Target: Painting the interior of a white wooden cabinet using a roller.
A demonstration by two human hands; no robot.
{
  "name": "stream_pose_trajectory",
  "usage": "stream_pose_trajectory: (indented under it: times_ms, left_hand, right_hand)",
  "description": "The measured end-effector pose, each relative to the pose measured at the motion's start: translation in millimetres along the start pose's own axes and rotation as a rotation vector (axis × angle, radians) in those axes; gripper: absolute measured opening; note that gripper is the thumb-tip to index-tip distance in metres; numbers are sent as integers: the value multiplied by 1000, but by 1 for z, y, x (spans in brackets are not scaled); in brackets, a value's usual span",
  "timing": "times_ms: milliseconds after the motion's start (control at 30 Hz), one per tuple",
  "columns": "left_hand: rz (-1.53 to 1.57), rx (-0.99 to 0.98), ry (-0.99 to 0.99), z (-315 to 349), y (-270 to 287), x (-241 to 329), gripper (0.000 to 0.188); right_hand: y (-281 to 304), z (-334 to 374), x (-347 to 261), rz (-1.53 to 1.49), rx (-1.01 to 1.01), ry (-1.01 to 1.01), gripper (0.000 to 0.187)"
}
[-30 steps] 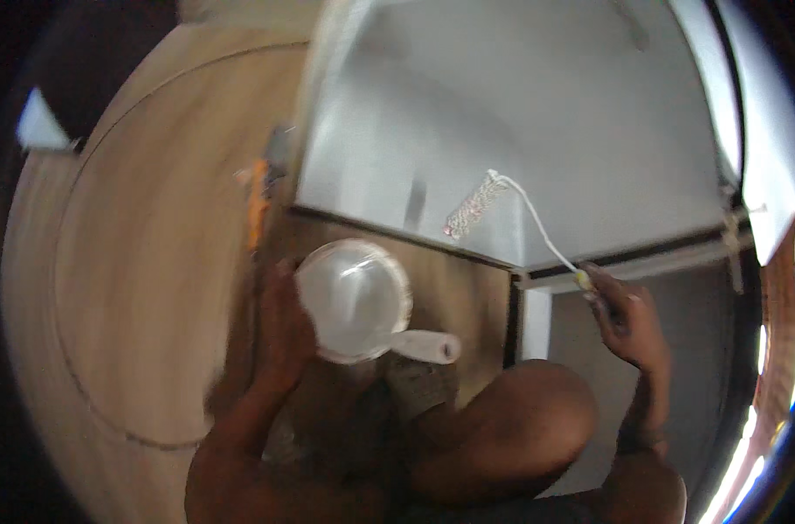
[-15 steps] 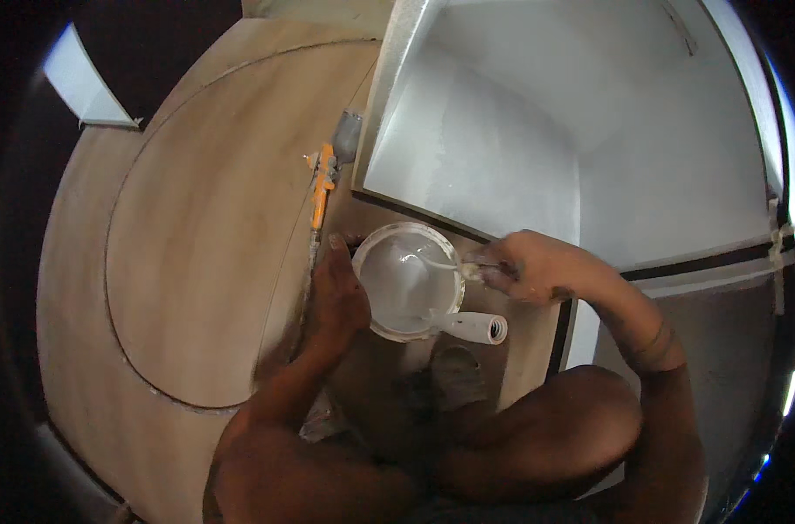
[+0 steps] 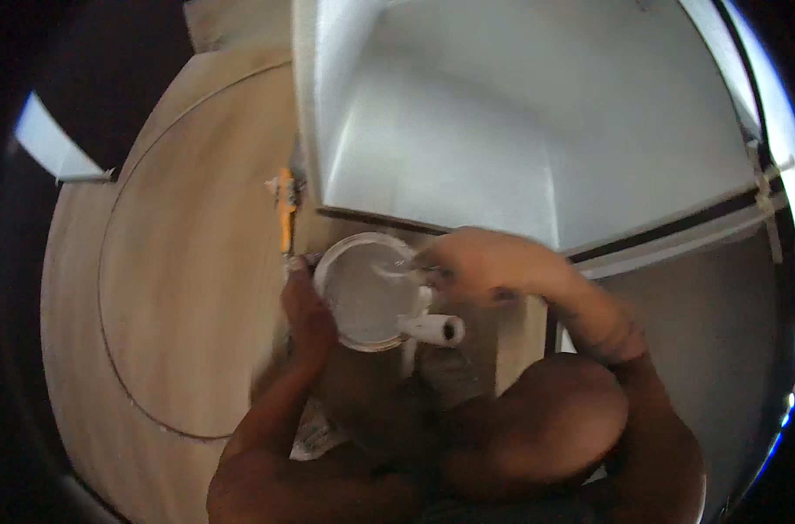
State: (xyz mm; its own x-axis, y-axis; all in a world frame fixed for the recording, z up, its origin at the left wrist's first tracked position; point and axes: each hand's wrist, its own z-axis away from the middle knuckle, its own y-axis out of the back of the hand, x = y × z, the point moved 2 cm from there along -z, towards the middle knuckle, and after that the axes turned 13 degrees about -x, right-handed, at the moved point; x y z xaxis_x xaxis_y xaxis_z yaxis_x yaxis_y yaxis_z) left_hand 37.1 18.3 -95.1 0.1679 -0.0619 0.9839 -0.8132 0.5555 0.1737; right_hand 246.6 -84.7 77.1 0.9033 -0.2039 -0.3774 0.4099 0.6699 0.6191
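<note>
Round pale tub (image 3: 321,301), streaked rim, stands on the wood-grain floor (image 3: 179,262) between both hands. Right hand (image 3: 467,266), motion-blurred, grips the paint roller (image 3: 393,268); its slim, curved wire reaches over the tub's opening, roller sleeve indistinct. Left hand (image 3: 310,306) lies along the tub's outer wall; cannot tell how firm that grip is. White hollow-ended tubular handle (image 3: 432,329) juts past the rim. Orange tool (image 3: 286,210) lies beyond; smooth, whitish box interior (image 3: 450,148) alongside.
</note>
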Motion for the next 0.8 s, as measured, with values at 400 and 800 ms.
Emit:
stream_pose_trajectory:
  times_ms: [400, 800]
  left_hand:
    - [516, -15, 21, 0, -4, 7, 57]
    - [321, -9, 58, -3, -13, 27, 54]
  right_hand:
    - [-5, 16, 2, -160, 0, 16, 31]
    - [-24, 19, 17, -195, 120, 55, 32]
